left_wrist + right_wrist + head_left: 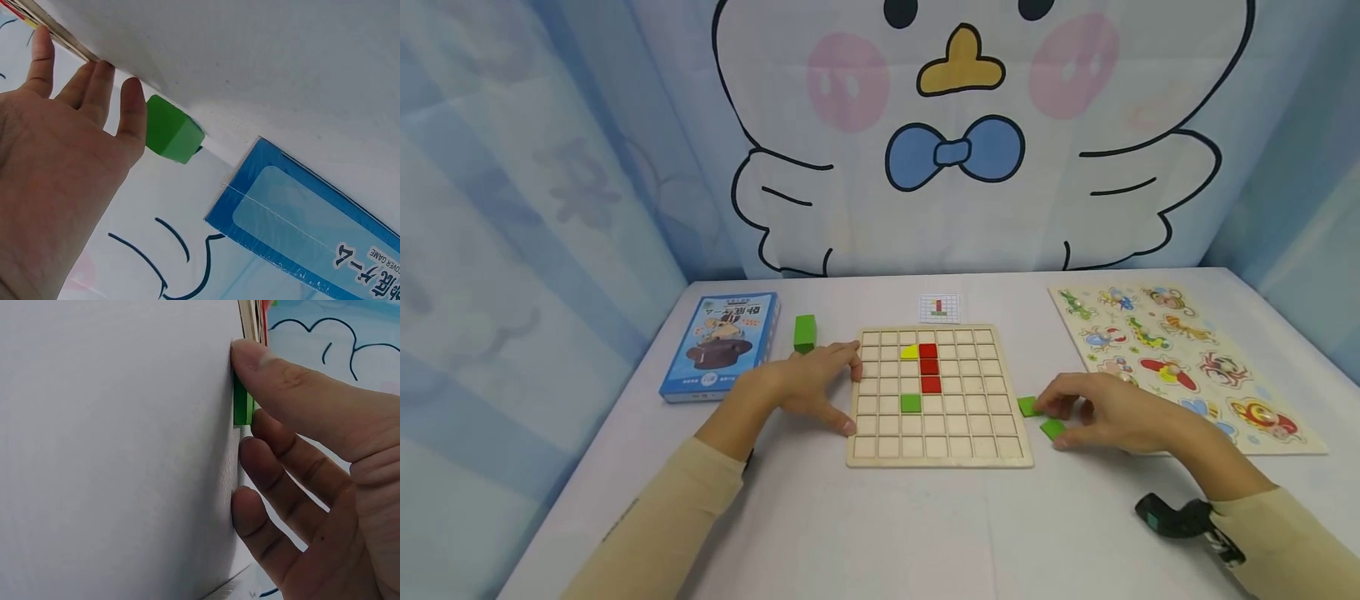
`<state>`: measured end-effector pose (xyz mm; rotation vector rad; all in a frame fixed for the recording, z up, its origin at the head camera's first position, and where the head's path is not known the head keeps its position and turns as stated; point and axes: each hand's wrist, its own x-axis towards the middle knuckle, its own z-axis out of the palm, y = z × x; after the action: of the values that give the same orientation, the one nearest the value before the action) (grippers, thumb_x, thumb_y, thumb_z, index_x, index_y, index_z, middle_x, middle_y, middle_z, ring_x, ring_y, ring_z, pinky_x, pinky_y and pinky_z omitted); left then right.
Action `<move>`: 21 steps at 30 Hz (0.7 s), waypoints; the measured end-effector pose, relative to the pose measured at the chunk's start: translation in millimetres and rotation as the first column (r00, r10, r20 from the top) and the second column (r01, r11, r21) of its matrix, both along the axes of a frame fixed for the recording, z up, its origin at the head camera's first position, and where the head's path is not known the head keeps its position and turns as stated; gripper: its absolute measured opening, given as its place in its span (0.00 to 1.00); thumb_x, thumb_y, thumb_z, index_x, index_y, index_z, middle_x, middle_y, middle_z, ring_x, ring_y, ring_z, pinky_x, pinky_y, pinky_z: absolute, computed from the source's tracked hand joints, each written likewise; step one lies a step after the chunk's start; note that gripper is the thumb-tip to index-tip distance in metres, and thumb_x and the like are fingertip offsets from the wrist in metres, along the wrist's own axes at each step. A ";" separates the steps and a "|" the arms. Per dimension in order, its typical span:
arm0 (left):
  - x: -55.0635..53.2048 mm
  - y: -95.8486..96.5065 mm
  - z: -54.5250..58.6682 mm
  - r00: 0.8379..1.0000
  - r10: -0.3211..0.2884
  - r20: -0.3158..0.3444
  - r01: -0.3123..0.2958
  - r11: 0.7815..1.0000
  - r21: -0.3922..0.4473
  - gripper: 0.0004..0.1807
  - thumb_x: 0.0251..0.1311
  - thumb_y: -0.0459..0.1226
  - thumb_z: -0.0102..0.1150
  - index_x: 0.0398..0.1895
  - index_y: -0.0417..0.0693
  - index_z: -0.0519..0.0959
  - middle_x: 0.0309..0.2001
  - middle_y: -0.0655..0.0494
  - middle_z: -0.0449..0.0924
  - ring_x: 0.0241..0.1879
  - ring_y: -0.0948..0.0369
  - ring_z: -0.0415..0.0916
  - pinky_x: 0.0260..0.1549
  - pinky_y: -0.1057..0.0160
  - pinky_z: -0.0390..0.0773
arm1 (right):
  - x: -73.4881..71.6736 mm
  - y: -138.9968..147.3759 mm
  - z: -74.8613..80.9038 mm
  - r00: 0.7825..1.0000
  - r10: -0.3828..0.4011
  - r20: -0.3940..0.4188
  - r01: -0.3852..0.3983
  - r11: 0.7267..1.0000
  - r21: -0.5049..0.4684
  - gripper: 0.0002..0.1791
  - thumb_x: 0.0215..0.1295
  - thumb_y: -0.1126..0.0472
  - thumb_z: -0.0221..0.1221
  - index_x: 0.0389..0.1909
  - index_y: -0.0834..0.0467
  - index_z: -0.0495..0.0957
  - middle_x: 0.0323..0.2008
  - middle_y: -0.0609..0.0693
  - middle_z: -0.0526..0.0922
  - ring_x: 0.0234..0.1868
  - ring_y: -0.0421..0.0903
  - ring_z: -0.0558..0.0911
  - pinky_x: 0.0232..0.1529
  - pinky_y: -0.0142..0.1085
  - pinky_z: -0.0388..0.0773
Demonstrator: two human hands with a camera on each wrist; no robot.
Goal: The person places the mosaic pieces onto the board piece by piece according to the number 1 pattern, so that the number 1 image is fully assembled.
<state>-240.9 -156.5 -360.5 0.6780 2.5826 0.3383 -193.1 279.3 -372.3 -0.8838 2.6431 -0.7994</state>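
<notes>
A wooden grid board (940, 457) lies on the table. It holds a column of red squares (928, 367), a yellow piece (909, 352) beside the top one, and a green square (911, 403). My left hand (812, 379) touches the board's left edge with thumb and fingers spread. To the right of the board lie two green tiles: an upper tile (1028, 407) and a lower tile (1053, 428). Over them is my right hand (1097, 412), its fingertips near the upper tile and its thumb at the lower. In the right wrist view, the thumb partly hides a green tile (242, 406).
A small pattern card (938, 308) lies behind the board. Left of it are a green block (805, 332) and a blue game box (718, 346). An animal picture board (1195, 367) lies at right. A curtain (955, 225) with a cartoon figure hangs behind the table.
</notes>
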 end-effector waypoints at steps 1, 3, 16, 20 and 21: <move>0.1 0.3 0.3 1.000 0.000 0.000 0.000 1.000 0.000 0.35 0.46 0.61 0.78 0.50 0.66 0.67 0.84 0.53 0.44 0.82 0.51 0.44 0.71 0.27 0.51 | 0.2 0.6 0.2 1.000 0.001 0.004 -0.001 1.000 -0.001 0.21 0.57 0.46 0.74 0.50 0.42 0.80 0.42 0.37 0.82 0.42 0.39 0.78 0.42 0.31 0.78; 0.3 0.8 0.6 1.000 0.002 0.002 -0.002 1.000 -0.001 0.35 0.46 0.61 0.78 0.50 0.66 0.67 0.84 0.53 0.44 0.82 0.51 0.44 0.71 0.27 0.51 | 0.5 1.7 0.4 1.000 0.004 0.010 -0.004 1.000 -0.004 0.20 0.58 0.46 0.74 0.50 0.41 0.80 0.43 0.36 0.82 0.42 0.39 0.78 0.42 0.31 0.78; 0.5 0.7 1.7 1.000 -0.002 -0.003 0.002 1.000 -0.005 0.35 0.46 0.62 0.78 0.50 0.64 0.67 0.84 0.52 0.44 0.82 0.52 0.43 0.71 0.28 0.53 | 1.5 2.1 0.4 1.000 0.024 -0.019 -0.023 0.999 0.035 0.13 0.64 0.49 0.70 0.47 0.40 0.80 0.39 0.36 0.80 0.40 0.37 0.76 0.41 0.31 0.76; -0.2 -0.4 0.2 1.000 -0.002 -0.004 0.002 1.000 -0.004 0.35 0.46 0.62 0.78 0.49 0.65 0.67 0.84 0.53 0.44 0.82 0.52 0.43 0.71 0.28 0.53 | 1.7 1.9 0.8 0.998 0.044 -0.053 -0.042 0.998 0.043 0.12 0.66 0.49 0.68 0.48 0.40 0.81 0.39 0.34 0.80 0.40 0.36 0.75 0.39 0.31 0.75; -0.3 -0.6 -0.3 1.000 -0.003 -0.004 0.003 1.000 -0.003 0.35 0.46 0.62 0.78 0.49 0.65 0.67 0.84 0.53 0.44 0.82 0.52 0.43 0.71 0.28 0.52 | 1.8 2.0 0.8 0.997 0.044 -0.056 -0.042 0.998 0.041 0.11 0.67 0.49 0.68 0.48 0.40 0.81 0.39 0.34 0.80 0.40 0.36 0.76 0.39 0.31 0.75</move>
<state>-241.2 -157.1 -360.8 0.6817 2.5850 0.3331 -191.3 281.3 -371.6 -0.9636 2.6689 -0.7190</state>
